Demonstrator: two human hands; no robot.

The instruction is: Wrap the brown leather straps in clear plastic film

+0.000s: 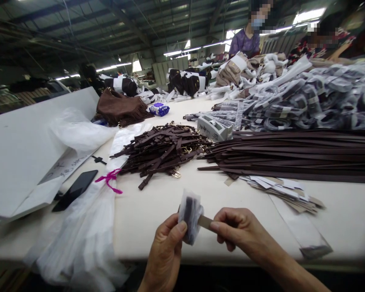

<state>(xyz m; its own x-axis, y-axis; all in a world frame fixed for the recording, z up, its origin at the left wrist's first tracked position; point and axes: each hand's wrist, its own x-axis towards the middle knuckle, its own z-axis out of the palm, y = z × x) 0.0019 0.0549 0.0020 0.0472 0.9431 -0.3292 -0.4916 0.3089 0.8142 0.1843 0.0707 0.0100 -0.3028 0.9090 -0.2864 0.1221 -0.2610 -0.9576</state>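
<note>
Cool light falls from the strip lights (182, 51) high above and behind the tape dispenser (214, 129), and they blow out to pure white (the one far to its upper right worst). The pale desk (158, 202) in front of the dispenser is evenly bright, with only faint, soft shadows. The roof above it is dim. Far to its left and right, straight edges bow. The wrapped piece (190, 215) well in front of it looks slightly soft.
</note>
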